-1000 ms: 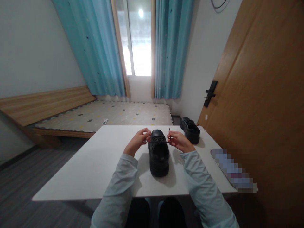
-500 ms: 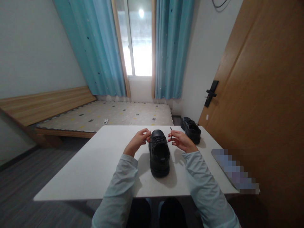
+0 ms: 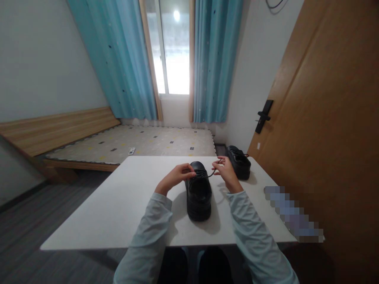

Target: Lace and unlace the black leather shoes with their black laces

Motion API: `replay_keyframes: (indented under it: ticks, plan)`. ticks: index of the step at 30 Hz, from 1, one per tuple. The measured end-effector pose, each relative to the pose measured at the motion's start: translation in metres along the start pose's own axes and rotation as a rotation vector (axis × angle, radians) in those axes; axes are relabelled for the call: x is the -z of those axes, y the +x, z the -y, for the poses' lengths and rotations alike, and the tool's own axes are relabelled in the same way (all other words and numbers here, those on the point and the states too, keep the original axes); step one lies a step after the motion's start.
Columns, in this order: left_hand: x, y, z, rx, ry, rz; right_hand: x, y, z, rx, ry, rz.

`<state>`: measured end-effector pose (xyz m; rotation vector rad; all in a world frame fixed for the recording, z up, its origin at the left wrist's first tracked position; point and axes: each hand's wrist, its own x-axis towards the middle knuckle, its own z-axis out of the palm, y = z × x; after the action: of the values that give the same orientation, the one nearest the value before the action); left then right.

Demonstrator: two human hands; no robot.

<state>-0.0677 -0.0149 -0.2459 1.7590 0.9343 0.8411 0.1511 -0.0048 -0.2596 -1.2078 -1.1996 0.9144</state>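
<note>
A black lace-up shoe (image 3: 199, 203) stands on the white table in front of me, its toe pointing away. My right hand (image 3: 224, 169), to the right of the toe, pinches one end of the black shoelace (image 3: 213, 172), which runs in a curve back to the shoe. My left hand (image 3: 179, 174) reaches over the shoe's left side, its thumb and fingertips pinched together at the lacing; the bit of lace between them is mostly hidden.
A second black shoe (image 3: 240, 165) sits at the table's far right corner. A flat, pixelated object (image 3: 291, 215) lies along the right edge of the white table (image 3: 97, 213). Behind are a bed (image 3: 148, 140) with a small white item (image 3: 132, 151), and a wooden door (image 3: 319, 118) at right.
My left hand has moved right, from beside the shoe onto its lacing. My right hand has shifted slightly up and away, drawing the lace end out to the right.
</note>
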Motion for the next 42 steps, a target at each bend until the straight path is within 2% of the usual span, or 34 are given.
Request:
replay_keyframes:
  ticks: [1,3,5,8,12,16,22,26,31,37,40,42]
  plan:
    - [0.000,0.000,0.001,-0.015,0.026,0.004,0.000,0.001,-0.002,0.093,-0.089,-0.067]
    - [0.001,0.002,0.003,-0.047,0.086,0.001,0.000,0.002,-0.001,0.278,-0.248,-0.115]
    - [0.001,0.003,0.004,-0.068,0.125,0.004,0.000,-0.001,0.005,0.401,-0.378,-0.058]
    - [0.002,0.004,0.007,-0.070,0.127,0.013,0.001,-0.007,0.015,0.448,-0.484,0.136]
    - [0.004,0.006,0.012,-0.059,0.170,0.001,0.002,-0.012,0.021,0.398,-0.484,0.457]
    - [0.006,0.007,0.013,-0.104,0.278,-0.048,0.007,-0.010,0.019,0.319,-0.420,0.604]
    - [0.005,0.005,0.008,-0.115,0.299,-0.130,0.013,-0.010,0.021,0.143,-0.306,0.712]
    - [0.004,0.005,0.008,-0.137,0.312,-0.140,0.013,-0.012,0.025,0.042,-0.302,0.757]
    - [0.004,0.006,0.009,-0.147,0.304,-0.149,0.020,-0.012,0.027,-0.018,-0.300,0.864]
    - [0.004,0.006,0.008,-0.159,0.315,-0.149,0.022,-0.016,0.034,-0.014,-0.157,1.016]
    - [0.006,0.005,0.008,-0.163,0.333,-0.139,0.017,-0.019,0.034,-0.025,-0.079,1.039]
    - [0.007,0.005,0.008,-0.167,0.340,-0.124,0.013,-0.019,0.031,-0.056,-0.027,0.994]
